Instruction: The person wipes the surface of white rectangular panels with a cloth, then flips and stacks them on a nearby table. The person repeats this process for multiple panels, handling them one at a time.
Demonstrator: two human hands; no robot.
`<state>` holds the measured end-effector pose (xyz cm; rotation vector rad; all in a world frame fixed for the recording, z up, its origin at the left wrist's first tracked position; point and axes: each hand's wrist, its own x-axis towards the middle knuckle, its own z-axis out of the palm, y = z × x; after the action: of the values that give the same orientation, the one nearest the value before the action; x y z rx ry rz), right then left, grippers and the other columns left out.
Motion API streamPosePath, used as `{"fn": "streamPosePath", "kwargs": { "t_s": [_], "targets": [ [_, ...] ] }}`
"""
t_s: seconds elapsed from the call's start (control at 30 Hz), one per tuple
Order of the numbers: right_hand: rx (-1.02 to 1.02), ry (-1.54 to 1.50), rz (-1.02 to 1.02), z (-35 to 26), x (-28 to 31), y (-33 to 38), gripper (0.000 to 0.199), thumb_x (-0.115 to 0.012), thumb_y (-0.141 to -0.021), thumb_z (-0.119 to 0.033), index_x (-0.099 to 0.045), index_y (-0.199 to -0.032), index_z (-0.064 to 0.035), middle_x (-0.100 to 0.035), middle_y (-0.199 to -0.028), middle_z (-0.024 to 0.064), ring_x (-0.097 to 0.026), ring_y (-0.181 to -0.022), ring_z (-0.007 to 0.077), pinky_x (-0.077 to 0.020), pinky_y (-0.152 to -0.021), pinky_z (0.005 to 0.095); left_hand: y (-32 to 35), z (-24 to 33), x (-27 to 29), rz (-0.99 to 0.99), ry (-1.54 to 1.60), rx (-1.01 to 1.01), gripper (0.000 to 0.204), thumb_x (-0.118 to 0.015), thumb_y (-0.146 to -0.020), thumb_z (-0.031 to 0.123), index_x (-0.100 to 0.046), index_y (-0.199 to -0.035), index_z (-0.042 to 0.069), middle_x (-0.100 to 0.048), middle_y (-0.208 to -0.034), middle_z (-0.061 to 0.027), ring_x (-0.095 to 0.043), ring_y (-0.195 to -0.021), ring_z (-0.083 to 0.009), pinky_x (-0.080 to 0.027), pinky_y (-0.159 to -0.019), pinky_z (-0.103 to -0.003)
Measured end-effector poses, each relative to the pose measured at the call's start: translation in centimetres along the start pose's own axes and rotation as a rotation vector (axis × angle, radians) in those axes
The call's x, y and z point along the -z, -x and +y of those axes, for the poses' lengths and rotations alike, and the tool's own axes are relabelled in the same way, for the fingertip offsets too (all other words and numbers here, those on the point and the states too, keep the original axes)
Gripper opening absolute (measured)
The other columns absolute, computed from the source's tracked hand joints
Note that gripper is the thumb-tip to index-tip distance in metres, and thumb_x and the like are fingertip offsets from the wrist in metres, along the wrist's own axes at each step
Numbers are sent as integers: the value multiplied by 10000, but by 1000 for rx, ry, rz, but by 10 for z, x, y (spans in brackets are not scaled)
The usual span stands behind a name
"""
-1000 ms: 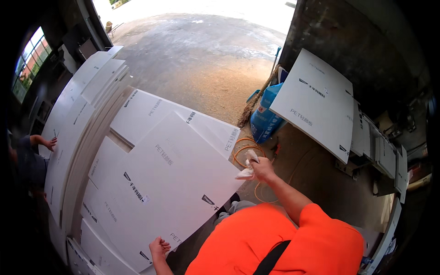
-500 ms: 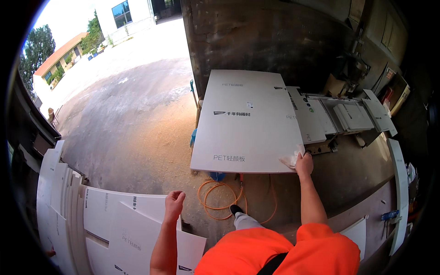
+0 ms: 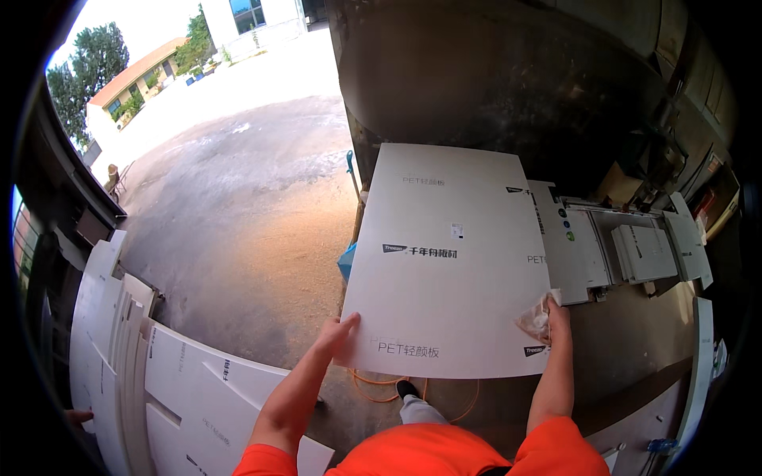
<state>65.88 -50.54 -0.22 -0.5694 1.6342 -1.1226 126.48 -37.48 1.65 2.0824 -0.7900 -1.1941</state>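
Observation:
A large white printed board lies in front of me, its near edge toward my body. My left hand is closed on the board's left edge near the close corner, thumb on top and the other fingers mostly hidden. At the right edge my right hand is closed too, with a crumpled whitish cloth caught between it and the board. What lies under the board is mostly covered.
To the right a long machine table carries smaller white panels. More white boards lean at the lower left, with another person's hand beside them. An orange hose lies by my foot. Sawdust covers the floor.
My left hand came from the air onto the board's left edge. The board has come nearer, now covering much of the hose. My right hand moved up the right edge from the corner.

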Motion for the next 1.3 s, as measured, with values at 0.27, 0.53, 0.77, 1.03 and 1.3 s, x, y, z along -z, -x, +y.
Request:
{"fn": "streamPosePath", "kwargs": {
  "t_s": [0.27, 0.53, 0.77, 1.03, 1.3],
  "targets": [
    [224, 222, 27, -45, 21, 12, 508, -769, -922, -325, -693, -1204, 90, -738, -1114, 181, -708, -1010, 251, -554, -848, 429, 86, 75, -4, -43, 347, 55, 421, -675, -1002, 303, -696, -1098, -106, -741, -991, -155, -726, -833, -227, -589, -724, -372],
    [398, 592, -32, -47, -29, 87, 534, -762, -906, -388, -714, -1043, 127, -738, -970, 191, -680, -892, 233, -523, -801, 405, 205, -34, 52, 160, 417, 36, 426, -629, -1021, 323, -696, -1027, -97, -732, -897, -137, -682, -730, -175, -554, -649, -340],
    [545, 626, -512, -47, -138, 158, 437, -723, -953, -303, -729, -985, 133, -732, -860, 116, -659, -774, 167, -539, -720, 357, 367, -124, 95, 470, 758, 129, 425, -661, -1014, 340, -693, -1050, -83, -722, -890, -101, -657, -730, -132, -546, -653, -321],
    [509, 731, -1078, 13, -357, 299, 364, -754, -951, -305, -721, -811, 31, -655, -740, 12, -569, -630, 94, -446, -545, 275, 493, -283, 46, 997, 1000, 236, 377, -710, -989, 300, -701, -1040, -74, -715, -888, -76, -649, -743, -122, -543, -659, -318],
    [430, 987, -1642, 144, -474, 507, 280, -737, -942, -228, -744, -865, 41, -687, -795, 27, -625, -690, 105, -500, -580, 286, 621, -348, -50, 1579, 1163, 437, 321, -724, -975, 233, -705, -1039, -81, -718, -956, -69, -653, -823, -121, -547, -717, -322]
  ]
}}
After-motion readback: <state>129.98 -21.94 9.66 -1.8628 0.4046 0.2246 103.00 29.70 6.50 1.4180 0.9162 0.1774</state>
